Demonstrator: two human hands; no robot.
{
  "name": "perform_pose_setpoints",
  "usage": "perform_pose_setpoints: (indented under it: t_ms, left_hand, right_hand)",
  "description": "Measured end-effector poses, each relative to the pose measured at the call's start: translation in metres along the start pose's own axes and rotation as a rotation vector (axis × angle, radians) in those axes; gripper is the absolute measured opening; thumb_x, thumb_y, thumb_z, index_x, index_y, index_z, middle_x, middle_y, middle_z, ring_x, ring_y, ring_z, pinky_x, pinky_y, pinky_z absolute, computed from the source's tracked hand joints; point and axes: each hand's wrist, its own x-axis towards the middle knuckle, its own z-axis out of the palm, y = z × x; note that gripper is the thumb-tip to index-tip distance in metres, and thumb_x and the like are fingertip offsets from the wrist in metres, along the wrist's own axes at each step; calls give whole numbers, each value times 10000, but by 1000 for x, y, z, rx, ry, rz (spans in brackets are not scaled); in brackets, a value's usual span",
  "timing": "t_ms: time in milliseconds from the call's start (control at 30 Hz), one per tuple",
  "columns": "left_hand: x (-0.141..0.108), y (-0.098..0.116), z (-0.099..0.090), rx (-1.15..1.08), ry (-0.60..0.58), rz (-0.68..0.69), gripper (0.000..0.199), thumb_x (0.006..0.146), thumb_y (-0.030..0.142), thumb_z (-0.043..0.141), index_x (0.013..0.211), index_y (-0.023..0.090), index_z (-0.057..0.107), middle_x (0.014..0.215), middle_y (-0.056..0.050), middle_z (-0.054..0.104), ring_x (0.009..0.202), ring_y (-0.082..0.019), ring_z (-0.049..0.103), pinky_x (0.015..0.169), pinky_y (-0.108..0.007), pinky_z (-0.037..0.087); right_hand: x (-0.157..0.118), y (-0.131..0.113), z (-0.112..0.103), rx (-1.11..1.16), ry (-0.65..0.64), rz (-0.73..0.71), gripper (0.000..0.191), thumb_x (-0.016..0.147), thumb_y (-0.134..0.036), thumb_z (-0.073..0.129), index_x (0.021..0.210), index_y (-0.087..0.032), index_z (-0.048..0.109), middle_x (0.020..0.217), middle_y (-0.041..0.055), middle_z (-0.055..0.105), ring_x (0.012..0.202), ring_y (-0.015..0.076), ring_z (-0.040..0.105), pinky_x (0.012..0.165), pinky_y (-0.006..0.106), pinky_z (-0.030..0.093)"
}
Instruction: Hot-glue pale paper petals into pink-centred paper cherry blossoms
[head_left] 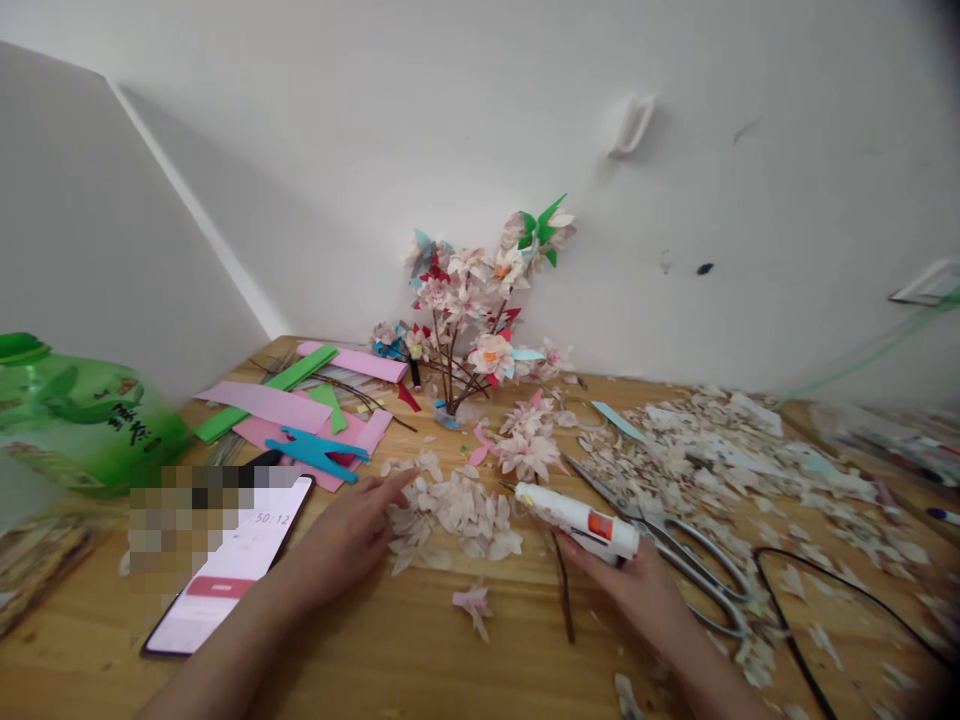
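Observation:
My right hand (626, 575) grips a white glue gun (577, 522), its nozzle pointing left over the table. My left hand (367, 520) reaches to the left edge of a pile of pale petals (465, 508), index finger stretched out and the other fingers partly hidden; nothing shows in it. Behind the glue gun lies a pale handmade flower (529, 445) with pink leaves, and a brown stem (564, 590) runs below the gun. A small pink-based flower piece (474, 606) lies in front of the petals.
Behind stand several finished flowers on twigs (469, 300). Large scissors (690, 570) and scattered petal scraps (720, 450) lie to the right, near a black cord (780, 620). At left are a phone (232, 570), crepe paper strips (270, 400) and a green bottle (82, 420).

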Motion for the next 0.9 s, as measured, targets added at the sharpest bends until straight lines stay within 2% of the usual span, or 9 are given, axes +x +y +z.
perform_pose_setpoints:
  t_ms: [133,267,367,467,567,733,900]
  left_hand:
    - [3,-5,5,22,14,-23,600,737,41,420,1293,258,356,978,-36,634,907,-190,563,811,-334,426]
    - [4,-9,7,59,85,-51,481,791,109,398,1261,210,389,949,-53,652,871,-203,576,775,-344,442]
    - [3,-4,3,67,110,-28,556,733,44,402,1266,201,383,985,-55,641,933,-205,555,826,-354,429]
    - [2,4,1,56,79,59,670,652,-28,400,1273,225,378,1013,-36,619,982,-185,525,872,-331,405]
    - [2,7,3,58,35,106,670,664,-25,412,1278,242,379,988,-31,615,972,-181,521,859,-319,409]
    - [4,2,9,97,28,42,571,733,89,480,1281,224,391,970,-66,617,924,-212,543,816,-353,429]
    - [5,1,10,100,66,-6,547,745,72,456,1267,226,400,911,-43,657,872,-202,572,785,-340,435]
  right_hand:
    - [0,0,-1,3,2,-6,311,629,-394,692,854,-180,715,865,69,751,791,274,691,771,390,540]
    - [1,0,0,-10,-15,-4,294,640,-385,684,851,-183,713,875,67,750,804,273,687,784,392,533]
    - [1,2,1,-3,-3,3,297,635,-383,683,851,-180,709,869,66,751,796,271,689,781,392,534]
    - [0,1,1,4,1,4,298,634,-386,682,846,-179,708,871,66,750,801,272,689,785,391,533]
    - [0,0,1,0,-5,-5,317,637,-393,682,871,-180,705,901,69,745,823,272,685,800,392,527]
    - [0,-2,0,-32,-5,-7,320,642,-391,667,880,-180,703,906,62,744,823,268,685,797,384,530]
    - [1,-5,1,-30,-11,-17,289,643,-370,664,858,-182,708,880,58,750,805,263,689,780,367,536]
